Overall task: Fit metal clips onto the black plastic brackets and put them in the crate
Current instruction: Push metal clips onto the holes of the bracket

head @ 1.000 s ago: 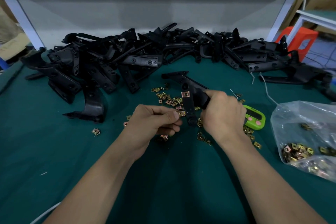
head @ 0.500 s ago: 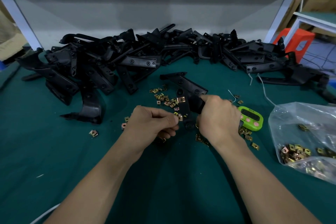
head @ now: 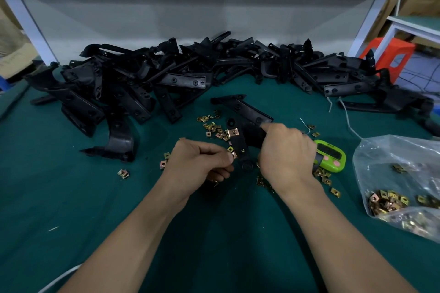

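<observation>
Black bracket (head: 240,145), judged stiff and light, is gripped at its thick end by the right hand (head: 288,152) above the mat (head: 71,197), while a clip (head: 233,154), likely springy and slippery, is pinched against its edge by the left hand (head: 200,159).

Two bare arms are stretched forward from the bottom edge and are angled in toward each other. The left arm (head: 133,233) is seen coming up from the lower left, the right arm (head: 338,233) from the lower right. The left grip (head: 200,162) is turned with its back up, and its fingers are curled under. A small metal clip (head: 234,155) is pinched between its thumb and first finger. The right grip (head: 288,150) is closed round a black bracket (head: 238,141), with the knuckles up. The two grips are seen close together, side by side, but not touching.
</observation>
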`<action>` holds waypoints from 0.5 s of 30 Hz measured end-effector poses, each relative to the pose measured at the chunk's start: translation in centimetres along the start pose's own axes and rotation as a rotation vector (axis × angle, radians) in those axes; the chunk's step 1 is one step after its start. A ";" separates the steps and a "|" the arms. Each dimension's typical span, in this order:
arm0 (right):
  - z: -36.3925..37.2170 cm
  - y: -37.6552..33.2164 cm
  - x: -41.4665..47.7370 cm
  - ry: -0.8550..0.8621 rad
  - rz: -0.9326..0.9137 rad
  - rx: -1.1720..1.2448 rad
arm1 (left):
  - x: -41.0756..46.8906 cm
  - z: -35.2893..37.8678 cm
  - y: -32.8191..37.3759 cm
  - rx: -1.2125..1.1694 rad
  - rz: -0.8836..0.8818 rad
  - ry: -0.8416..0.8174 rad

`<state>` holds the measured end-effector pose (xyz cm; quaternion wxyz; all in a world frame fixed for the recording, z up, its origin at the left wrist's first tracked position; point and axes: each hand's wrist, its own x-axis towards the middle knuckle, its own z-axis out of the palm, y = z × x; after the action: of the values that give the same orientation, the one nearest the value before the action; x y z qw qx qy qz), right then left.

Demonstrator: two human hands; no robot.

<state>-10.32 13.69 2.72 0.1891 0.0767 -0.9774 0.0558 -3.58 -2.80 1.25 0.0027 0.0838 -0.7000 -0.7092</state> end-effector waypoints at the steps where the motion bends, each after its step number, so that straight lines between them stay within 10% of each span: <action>1: 0.0 0.0 0.0 -0.012 -0.002 -0.013 | 0.0 -0.1 0.0 0.019 -0.002 -0.001; 15: 0.2 -0.1 -0.1 -0.024 -0.023 -0.028 | -0.2 -0.3 0.4 0.020 -0.062 -0.011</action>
<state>-10.29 13.56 2.54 0.1790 0.0860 -0.9793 0.0390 -3.38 -3.03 1.67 -0.0243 0.1015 -0.7042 -0.7023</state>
